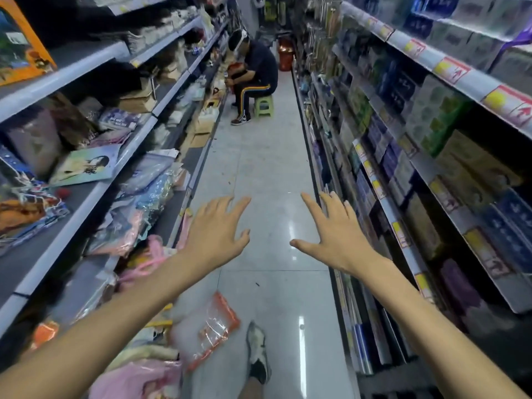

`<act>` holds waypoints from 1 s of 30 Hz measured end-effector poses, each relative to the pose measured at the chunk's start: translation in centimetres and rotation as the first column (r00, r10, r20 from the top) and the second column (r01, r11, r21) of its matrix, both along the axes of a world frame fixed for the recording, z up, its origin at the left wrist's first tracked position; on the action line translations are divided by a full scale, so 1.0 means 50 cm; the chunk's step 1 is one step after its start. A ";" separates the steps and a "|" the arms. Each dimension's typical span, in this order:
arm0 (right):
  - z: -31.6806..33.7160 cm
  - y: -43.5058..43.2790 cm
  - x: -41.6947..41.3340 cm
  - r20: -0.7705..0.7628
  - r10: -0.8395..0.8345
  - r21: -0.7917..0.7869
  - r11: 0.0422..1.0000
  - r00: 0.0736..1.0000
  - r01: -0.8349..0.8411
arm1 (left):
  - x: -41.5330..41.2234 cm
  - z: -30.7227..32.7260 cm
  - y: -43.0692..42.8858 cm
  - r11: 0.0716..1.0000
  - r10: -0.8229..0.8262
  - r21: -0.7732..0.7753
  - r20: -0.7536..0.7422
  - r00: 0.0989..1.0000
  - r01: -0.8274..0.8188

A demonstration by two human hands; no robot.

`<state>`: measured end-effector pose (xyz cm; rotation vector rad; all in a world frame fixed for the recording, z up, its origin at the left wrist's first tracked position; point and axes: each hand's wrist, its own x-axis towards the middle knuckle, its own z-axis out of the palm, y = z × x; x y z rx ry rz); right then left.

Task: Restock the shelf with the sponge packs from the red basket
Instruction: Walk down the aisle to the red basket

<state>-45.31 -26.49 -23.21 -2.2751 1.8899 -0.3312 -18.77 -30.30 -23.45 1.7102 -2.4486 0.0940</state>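
Both hands are reaching forward over the aisle floor (259, 168), well on the near side of the green stool (263, 105). The left hand (214, 228) and the right hand (334, 234) are spread wide with straight fingers and are holding nothing. No sponge packs are showing plainly enough to name, and the red basket is not clearly showing either. A red container (285, 57) is standing beyond the stool at the far end of the aisle, but whether it is the basket cannot be told. A seated person (256, 70) is occupying the stool and holding something reddish, too small to make out. Far on the near side of the stool, a clear packet with orange edges (207, 326) is lying at the foot of the shelf (95, 194); its contents are too blurred to identify. Judging from the task alone, sponge packs are likely to be very light and soft, giving way under the fingers, inside a slick, crinkling film wrap. That is arguing for a broad grip across the body of a pack with the thumb opposing the fingers, squeezing only lightly, not pinching a loose corner of wrap that could slip or tear. Dropping one is unlikely to be doing any harm.
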 end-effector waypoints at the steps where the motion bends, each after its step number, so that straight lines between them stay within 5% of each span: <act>1: -0.014 -0.024 0.001 -0.003 0.002 0.016 1.000 1.000 -0.002 | 0.004 -0.013 -0.026 1.000 0.005 0.026 -0.007 1.000 -0.004; 13: -0.128 -0.454 0.017 -0.181 0.059 0.109 0.993 0.982 -0.040 | 0.043 -0.095 -0.453 0.987 -0.050 0.150 -0.056 0.997 0.058; 30: -0.167 -1.080 -0.100 -0.071 -0.033 0.107 0.993 0.997 0.040 | -0.065 -0.097 -1.095 0.980 -0.058 0.188 -0.032 0.998 0.063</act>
